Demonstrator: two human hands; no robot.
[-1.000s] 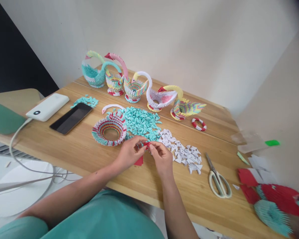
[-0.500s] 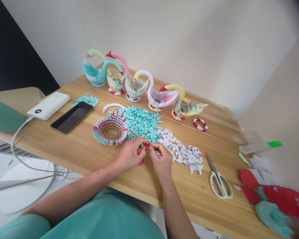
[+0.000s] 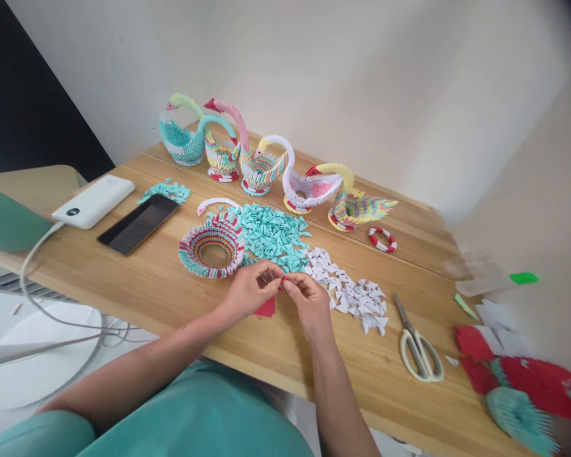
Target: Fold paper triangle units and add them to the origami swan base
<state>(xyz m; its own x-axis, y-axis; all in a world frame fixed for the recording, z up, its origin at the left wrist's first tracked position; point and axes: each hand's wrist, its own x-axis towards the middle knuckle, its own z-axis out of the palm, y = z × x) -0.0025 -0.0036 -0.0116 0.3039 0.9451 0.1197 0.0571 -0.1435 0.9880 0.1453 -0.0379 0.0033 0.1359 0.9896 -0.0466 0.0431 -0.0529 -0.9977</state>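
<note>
My left hand (image 3: 251,289) and my right hand (image 3: 309,303) meet at their fingertips, both pinching a small piece of red paper (image 3: 284,279) that the fingers mostly cover. Flat red paper (image 3: 266,308) lies on the table just below my left hand. To the left of the hands sits a round bowl (image 3: 212,246) of folded red, white and teal paper. Beyond the hands is a heap of teal folded pieces (image 3: 271,233), and a pile of white folded pieces (image 3: 356,297) lies to the right.
Several paper swans (image 3: 301,187) line the back of the wooden table (image 3: 171,298). A red-and-white ring (image 3: 382,239) and scissors (image 3: 417,349) lie to the right. On the left are a black phone (image 3: 137,223) and a white power bank (image 3: 94,202) with its cable.
The red piece between my fingertips shows less and looks smaller. My fingertips have drawn closer together, and more of the flat red paper below them is uncovered.
</note>
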